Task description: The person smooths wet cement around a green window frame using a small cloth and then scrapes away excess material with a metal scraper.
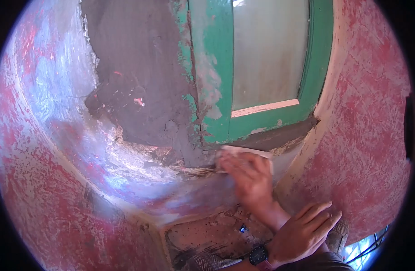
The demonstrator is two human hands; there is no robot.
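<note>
My right hand (250, 178) reaches up to the wall below the green window frame (216, 67). Its fingers lie flat over a pale flat pad (257, 152), pressing it along the rough strip of grey plaster (194, 153) by the sill. Most of the pad is hidden under the hand, and the fingers are slightly blurred. My left hand (300, 235), with a dark watch (258, 255) at its wrist, overlaps my right forearm. Its fingers stretch out toward the upper right and hold nothing.
Mottled pink walls (365, 113) close in on the right and left. A frosted pane (270, 54) fills the window. Below is a dusty ledge (198, 235) with a small blue object (243, 229). Patterned fabric (207, 263) shows at the bottom edge.
</note>
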